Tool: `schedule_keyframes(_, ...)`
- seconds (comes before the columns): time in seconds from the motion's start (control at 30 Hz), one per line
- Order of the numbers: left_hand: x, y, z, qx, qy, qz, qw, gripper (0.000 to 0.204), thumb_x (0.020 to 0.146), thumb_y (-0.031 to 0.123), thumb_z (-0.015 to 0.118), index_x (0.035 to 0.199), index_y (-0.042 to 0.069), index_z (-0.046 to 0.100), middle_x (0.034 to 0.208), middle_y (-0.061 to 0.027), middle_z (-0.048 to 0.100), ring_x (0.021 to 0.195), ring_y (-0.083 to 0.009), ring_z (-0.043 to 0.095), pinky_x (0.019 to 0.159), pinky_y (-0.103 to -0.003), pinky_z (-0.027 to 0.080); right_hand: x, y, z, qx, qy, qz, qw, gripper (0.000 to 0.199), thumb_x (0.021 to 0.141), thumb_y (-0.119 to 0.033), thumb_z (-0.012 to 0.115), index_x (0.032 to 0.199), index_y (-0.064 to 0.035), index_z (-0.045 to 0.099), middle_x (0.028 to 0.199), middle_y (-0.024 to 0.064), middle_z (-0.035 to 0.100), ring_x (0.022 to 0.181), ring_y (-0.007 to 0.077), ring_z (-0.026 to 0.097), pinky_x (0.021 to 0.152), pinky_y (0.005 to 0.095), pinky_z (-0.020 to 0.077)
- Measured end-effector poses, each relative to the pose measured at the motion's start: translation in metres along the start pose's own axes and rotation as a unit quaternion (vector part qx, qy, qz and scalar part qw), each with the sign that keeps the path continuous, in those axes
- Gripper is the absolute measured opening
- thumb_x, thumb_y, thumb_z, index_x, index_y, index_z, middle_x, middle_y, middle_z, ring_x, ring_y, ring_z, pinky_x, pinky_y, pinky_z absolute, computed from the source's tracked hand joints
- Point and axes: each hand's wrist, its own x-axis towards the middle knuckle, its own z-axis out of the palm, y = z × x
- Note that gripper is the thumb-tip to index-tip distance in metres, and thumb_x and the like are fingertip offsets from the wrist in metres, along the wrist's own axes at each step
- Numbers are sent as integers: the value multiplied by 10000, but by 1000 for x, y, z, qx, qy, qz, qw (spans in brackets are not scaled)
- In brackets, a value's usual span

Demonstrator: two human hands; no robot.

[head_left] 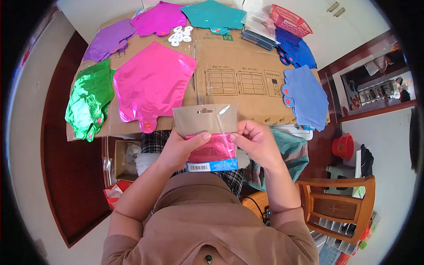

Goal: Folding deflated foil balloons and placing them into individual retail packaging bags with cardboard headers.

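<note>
Just past the cardboard's near edge, I hold up a transparent hanging pouch (pixel 205 115) with a slotted header. Pink foil (pixel 207 152) shows through its lower part, and a blue strip with a barcode (pixel 199 167) runs along the bottom. My left hand (pixel 183 148) grips the pouch's left edge, thumb across the front. At the upper right of the foil, the thumb and fingers of my right hand (pixel 258 141) pinch the pouch's edge. Beyond it on the cardboard lies a flat bright pink foil balloon (pixel 152 84) with a tab toward me.
Flat foil balloons in green (pixel 90 97), purple (pixel 110 39), magenta (pixel 161 18), teal (pixel 213 17), dark blue (pixel 300 48) and light blue (pixel 307 97) ring the cardboard (pixel 240 57). White plastic pieces (pixel 180 36), stacked pouches (pixel 260 33) and a red basket (pixel 290 21) sit at the back.
</note>
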Motion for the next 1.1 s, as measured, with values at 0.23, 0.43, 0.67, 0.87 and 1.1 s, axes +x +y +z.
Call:
schedule_keyframes(0.23, 0, 9, 3, 84, 18, 44, 995, 270, 888, 137, 676, 1115, -3, 634, 1010, -42, 670, 899, -103, 602, 793, -275, 496, 0, 9, 8, -44, 84, -37, 995, 249, 873, -80, 667, 1086, 14, 580, 874, 22, 661, 761, 61, 596, 667, 233, 492)
schedule_keyframes(0.43, -1, 7, 8, 221, 10, 122, 967, 215, 903, 132, 659, 1068, -5, 669, 966, -25, 686, 863, -81, 595, 769, -261, 490, 6, 1, 28, -304, 158, -152, 927, 511, 751, -110, 708, 1193, 19, 484, 863, 151, 653, 754, 243, 657, 689, 343, 530)
schedule_keyframes(0.67, -8, 5, 21, 258, 35, 123, 958, 197, 907, 117, 658, 1047, -22, 676, 942, -30, 692, 847, -83, 605, 748, -251, 494, 6, 3, 38, -388, 206, -134, 888, 531, 747, -44, 612, 1230, -9, 395, 787, 161, 627, 683, 351, 649, 625, 421, 519)
schedule_keyframes(0.87, -10, 11, 15, 247, 52, 133, 958, 221, 907, 145, 661, 1064, -8, 686, 933, -26, 701, 847, -74, 594, 753, -249, 493, 8, 5, 20, -241, 200, -131, 941, 563, 757, -35, 621, 1271, -30, 390, 818, 143, 610, 727, 327, 649, 642, 398, 522)
schedule_keyframes(1.1, -6, 9, 19, 222, 46, 125, 966, 228, 911, 140, 655, 1072, -20, 678, 972, -30, 692, 872, -72, 587, 771, -253, 491, 7, -7, 33, -340, 193, -144, 909, 583, 758, -36, 623, 1296, -32, 399, 871, 148, 613, 777, 319, 653, 709, 361, 535)
